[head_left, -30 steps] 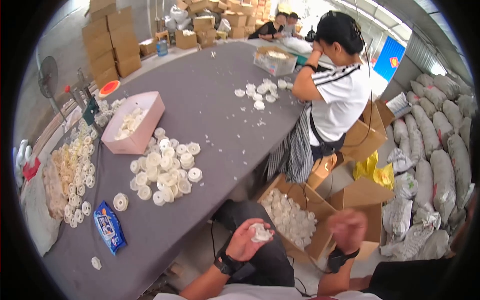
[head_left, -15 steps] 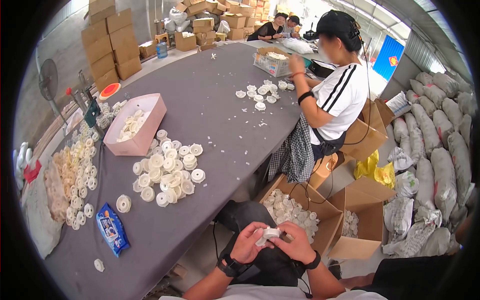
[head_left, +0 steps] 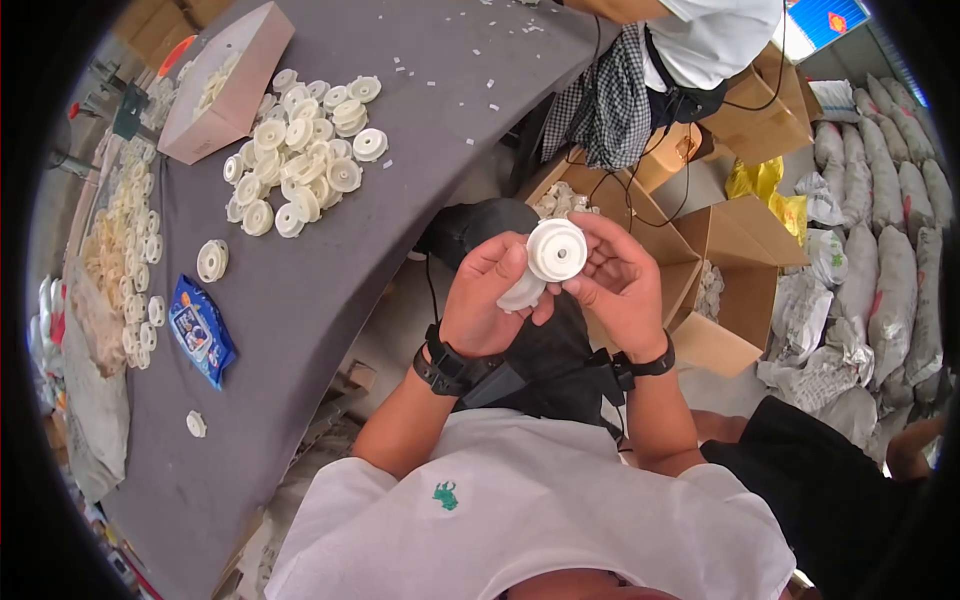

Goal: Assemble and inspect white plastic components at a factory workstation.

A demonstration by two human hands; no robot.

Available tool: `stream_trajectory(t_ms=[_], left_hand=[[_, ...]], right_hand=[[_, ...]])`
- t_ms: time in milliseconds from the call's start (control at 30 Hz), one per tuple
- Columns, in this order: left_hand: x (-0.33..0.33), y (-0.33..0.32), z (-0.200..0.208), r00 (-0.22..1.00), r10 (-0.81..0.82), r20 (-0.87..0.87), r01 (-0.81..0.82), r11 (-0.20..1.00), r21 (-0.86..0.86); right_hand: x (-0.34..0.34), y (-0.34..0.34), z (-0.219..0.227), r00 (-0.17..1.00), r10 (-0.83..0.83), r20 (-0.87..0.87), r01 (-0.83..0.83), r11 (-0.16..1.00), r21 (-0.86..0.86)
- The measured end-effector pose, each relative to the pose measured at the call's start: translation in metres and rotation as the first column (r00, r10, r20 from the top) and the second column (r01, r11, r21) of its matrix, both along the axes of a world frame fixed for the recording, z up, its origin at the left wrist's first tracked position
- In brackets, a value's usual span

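Observation:
Above my lap, a round white plastic part (head_left: 557, 250) with stepped rings and a centre hole faces up between my two hands. My right hand (head_left: 622, 285) pinches its right side with thumb and fingers. A second white plastic piece (head_left: 520, 293), flanged and partly hidden, sits just below and left of it, touching or overlapping it. My left hand (head_left: 487, 295) is closed round this lower piece, thumb near the round part's left edge. Whether the two pieces are joined, I cannot tell.
On the grey-covered table lie a pile of white round parts (head_left: 300, 150), a pink box (head_left: 240, 85), a blue wipes packet (head_left: 200, 330) and single parts. Open cartons (head_left: 740, 235) with white parts stand right of my knees. A co-worker (head_left: 700, 50) is beyond; sacks (head_left: 885, 250) line the right.
My view has tipped down toward my lap. Both hands have come up closer, and the white part in them is turned so its ringed round face shows.

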State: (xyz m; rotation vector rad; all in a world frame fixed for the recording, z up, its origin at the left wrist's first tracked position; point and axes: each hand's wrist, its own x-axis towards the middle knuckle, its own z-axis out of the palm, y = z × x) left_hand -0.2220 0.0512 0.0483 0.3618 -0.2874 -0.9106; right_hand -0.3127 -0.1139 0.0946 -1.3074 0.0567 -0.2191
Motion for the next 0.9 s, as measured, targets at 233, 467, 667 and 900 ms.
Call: stream_trajectory(t_ms=[233,467,667,900], left_hand=[[-0.016,0.011,-0.004,0.999,0.029,0.017,-0.030,0.999,0.023],[-0.015,0.019,-0.013,0.998,0.059,0.011,-0.060,0.994,0.094],[0.037,0.029,-0.009,0.865,0.497,-0.069,-0.476,0.856,0.204],[0.144,0.111,-0.020,0.534,0.776,-0.335,-0.815,0.579,0.040]], right_hand=[[-0.014,0.010,-0.006,0.997,-0.022,0.074,0.026,0.999,-0.048],[-0.007,0.013,-0.001,1.000,-0.015,-0.018,0.015,1.000,-0.021],[-0.009,-0.008,-0.025,0.993,-0.098,-0.066,0.077,0.962,-0.263],[-0.036,-0.028,-0.034,0.979,-0.160,-0.129,0.153,0.986,-0.062]])
